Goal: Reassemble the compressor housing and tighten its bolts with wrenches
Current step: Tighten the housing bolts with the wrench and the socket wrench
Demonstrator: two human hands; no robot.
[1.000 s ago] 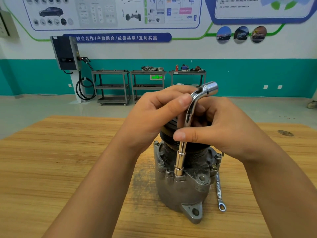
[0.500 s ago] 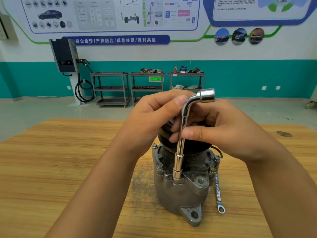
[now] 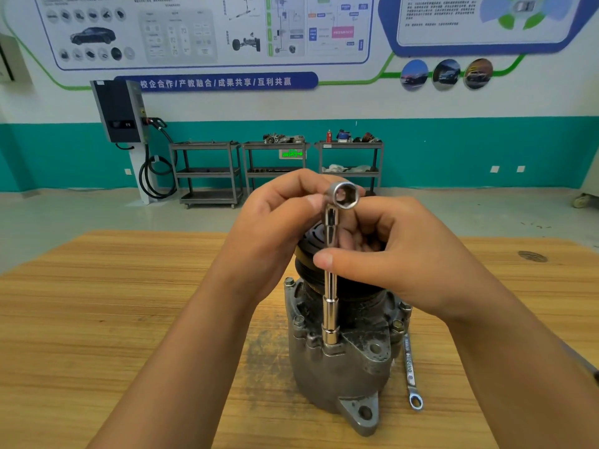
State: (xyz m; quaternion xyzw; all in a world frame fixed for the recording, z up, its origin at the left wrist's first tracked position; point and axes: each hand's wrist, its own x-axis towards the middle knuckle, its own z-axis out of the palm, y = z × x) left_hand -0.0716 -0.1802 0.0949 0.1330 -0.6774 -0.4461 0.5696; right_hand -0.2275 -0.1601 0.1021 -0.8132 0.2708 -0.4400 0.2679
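A wooden counter [image 3: 129, 319] with streaked grain fills the foreground, smudged dark around the compressor housing [image 3: 337, 377], which stands upright at its middle. A flat ring wrench [image 3: 410, 367] lies on the wood just beside the housing, to its right. An L-shaped socket wrench [image 3: 330, 286] stands vertical, its lower socket seated on a bolt at the housing's front flange. Your left hand [image 3: 275, 231] has its grip pinched on the wrench's upper bend. Your right hand [image 3: 398, 260] has its grip clamped on the shaft, thumb in front. Beyond lie a pale floor [image 3: 97, 215], three metal carts [image 3: 207, 171], a wall charger [image 3: 118, 110] with coiled cable, and posters [image 3: 207, 27] above a teal band.
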